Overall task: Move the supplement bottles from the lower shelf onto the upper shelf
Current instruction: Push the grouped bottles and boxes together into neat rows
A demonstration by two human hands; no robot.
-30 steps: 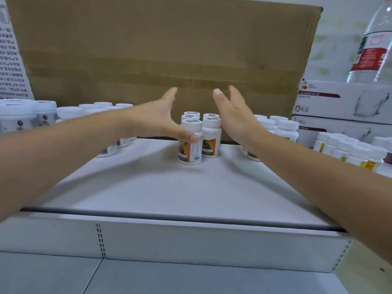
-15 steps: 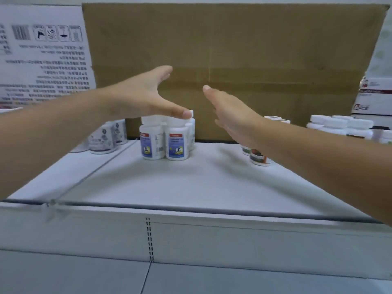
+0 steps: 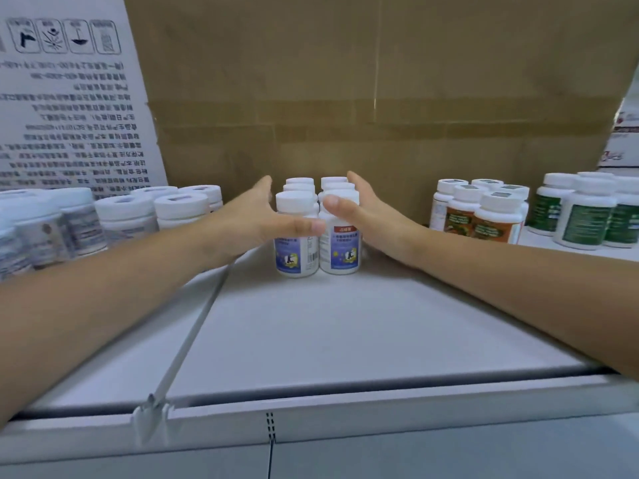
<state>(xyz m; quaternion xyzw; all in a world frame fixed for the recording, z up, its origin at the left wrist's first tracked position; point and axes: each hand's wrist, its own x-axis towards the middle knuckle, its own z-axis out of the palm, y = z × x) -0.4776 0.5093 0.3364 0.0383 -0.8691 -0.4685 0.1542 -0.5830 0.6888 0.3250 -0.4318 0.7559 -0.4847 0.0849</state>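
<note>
A tight cluster of white supplement bottles with blue labels (image 3: 340,252) stands at the back middle of the white shelf (image 3: 345,333). My left hand (image 3: 256,219) lies flat against the cluster's left side, with its thumb across the front of the left front bottle (image 3: 294,259). My right hand (image 3: 375,216) presses the right side, its thumb over the right front bottle's shoulder. The fingers of both hands are straight and reach back along the rows. The rear bottles are mostly hidden.
Orange-labelled bottles (image 3: 491,219) and green-labelled bottles (image 3: 584,219) stand to the right, pale grey-labelled bottles (image 3: 128,216) to the left. A cardboard box (image 3: 380,98) and a white printed carton (image 3: 69,98) close off the back. A thin divider rail (image 3: 193,333) crosses the shelf on the left.
Both hands have dropped from above the bottles and closed in on the two sides of the blue-labelled cluster. The view has moved closer and more squarely onto it.
</note>
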